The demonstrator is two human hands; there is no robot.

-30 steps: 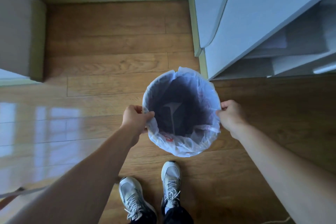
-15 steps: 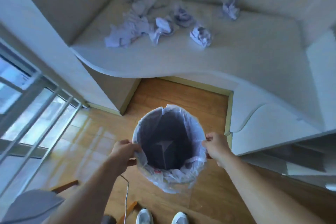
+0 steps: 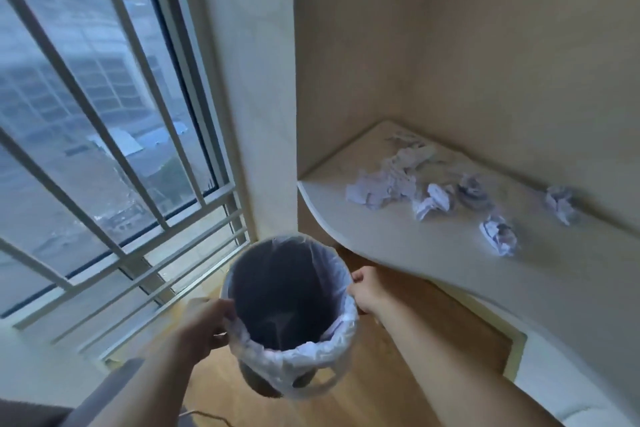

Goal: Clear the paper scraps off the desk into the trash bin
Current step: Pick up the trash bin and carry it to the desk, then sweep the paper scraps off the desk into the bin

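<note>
The trash bin (image 3: 289, 354), dark inside with a thin white plastic liner folded over its rim, hangs in the air in front of me, held by both hands. My left hand (image 3: 207, 324) grips the left rim and liner. My right hand (image 3: 367, 288) grips the right rim. Several crumpled white paper scraps lie on the pale desk (image 3: 433, 253) to the upper right: a flat pile (image 3: 381, 189), a ball (image 3: 433, 206), a greyish ball (image 3: 472, 192), a ball near the front edge (image 3: 498, 234) and one far right (image 3: 562, 204).
A tall barred window (image 3: 104, 149) fills the left. A pale wall column (image 3: 252, 87) stands between window and desk alcove. Wooden floor (image 3: 415, 340) lies below the curved desk edge. A grey chair back (image 3: 97, 399) sits at lower left.
The bin has been lifted off the floor and carried up toward the desk's left end. My view swung left, bringing in the window. Both hands keep their hold.
</note>
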